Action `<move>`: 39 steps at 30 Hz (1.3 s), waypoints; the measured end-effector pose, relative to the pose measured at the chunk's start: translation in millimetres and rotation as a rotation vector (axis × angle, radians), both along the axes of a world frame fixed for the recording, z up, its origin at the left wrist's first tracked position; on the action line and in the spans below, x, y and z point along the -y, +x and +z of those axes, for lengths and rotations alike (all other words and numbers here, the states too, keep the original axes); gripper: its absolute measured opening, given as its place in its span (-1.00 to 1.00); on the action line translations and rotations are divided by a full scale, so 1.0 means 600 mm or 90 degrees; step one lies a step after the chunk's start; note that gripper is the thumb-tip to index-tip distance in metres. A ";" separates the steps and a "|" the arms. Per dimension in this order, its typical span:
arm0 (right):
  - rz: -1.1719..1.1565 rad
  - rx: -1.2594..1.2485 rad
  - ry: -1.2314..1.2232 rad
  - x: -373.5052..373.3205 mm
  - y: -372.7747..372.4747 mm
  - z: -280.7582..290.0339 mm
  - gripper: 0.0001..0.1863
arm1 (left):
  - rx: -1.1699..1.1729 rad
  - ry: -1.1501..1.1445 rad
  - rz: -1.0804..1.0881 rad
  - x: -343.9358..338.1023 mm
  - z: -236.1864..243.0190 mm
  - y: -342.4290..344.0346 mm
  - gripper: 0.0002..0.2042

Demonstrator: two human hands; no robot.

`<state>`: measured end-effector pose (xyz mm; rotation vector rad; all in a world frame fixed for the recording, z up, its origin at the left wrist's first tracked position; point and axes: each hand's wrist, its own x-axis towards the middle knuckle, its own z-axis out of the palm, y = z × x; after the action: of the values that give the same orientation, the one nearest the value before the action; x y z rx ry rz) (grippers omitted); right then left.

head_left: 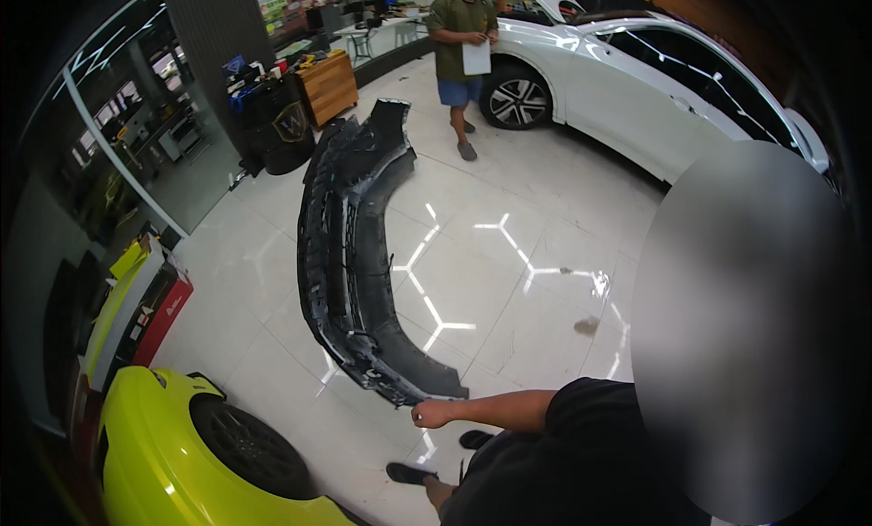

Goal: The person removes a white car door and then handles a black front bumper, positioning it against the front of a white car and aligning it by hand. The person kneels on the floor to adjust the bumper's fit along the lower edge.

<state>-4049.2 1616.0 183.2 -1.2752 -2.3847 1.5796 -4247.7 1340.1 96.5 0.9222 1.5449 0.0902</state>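
Observation:
Neither of my hands is in view. A long black car bumper (341,253), curved and with its ribbed inner side showing, stretches across the middle. Whether it rests on the floor or is held up, I cannot tell. At its near end is the closed hand (433,413) of a co-worker in a black shirt (581,462), touching or gripping the bumper's edge. That co-worker's head is blurred out, and dark shoes (411,473) show below the arm.
A yellow-green car (150,462) stands at the lower left, with boxes (159,312) behind it. A white car (599,81) is at the far right. Another person (461,44) holds a white sheet (476,58) beside it. A black drum (272,131) and wooden cabinet (327,88) stand far left.

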 end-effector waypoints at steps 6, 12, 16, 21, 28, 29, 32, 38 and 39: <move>-0.028 0.169 0.026 0.010 -0.085 -0.047 -0.65 | 0.086 -0.016 -0.096 -0.159 0.040 -0.145 -0.49; -0.266 0.212 -0.003 0.019 -0.159 0.039 -0.66 | 0.034 -0.075 -0.120 -0.354 0.065 -0.351 -0.52; -0.377 0.251 0.006 -0.003 -0.177 0.038 -0.64 | 0.001 -0.086 -0.127 -0.504 0.064 -0.451 -0.53; -0.349 0.297 -0.078 -0.051 -0.218 -0.042 -0.62 | -0.013 -0.119 -0.048 -0.655 0.033 -0.622 -0.55; -0.494 0.336 -0.141 -0.231 -0.282 -0.086 -0.60 | -0.024 -0.109 -0.026 -0.899 0.074 -0.808 -0.62; -0.488 0.330 -0.139 -0.273 -0.298 -0.084 -0.59 | 0.002 -0.078 0.020 -0.943 0.082 -0.830 -0.62; -0.454 0.327 -0.143 -0.409 -0.341 -0.053 -0.59 | 0.038 -0.020 0.136 -1.016 0.100 -0.904 -0.62; -0.612 0.185 -0.026 -0.708 -0.399 -0.027 -0.66 | -0.044 -0.115 0.091 -1.195 0.092 -1.001 -0.63; -0.634 0.155 -0.011 -0.756 -0.431 -0.020 -0.67 | -0.064 -0.145 0.083 -1.226 0.083 -1.036 -0.63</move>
<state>-4307.7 2069.5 171.4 -2.2273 -1.3373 1.1368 -4869.2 2075.6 146.2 0.6547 1.6700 -0.0392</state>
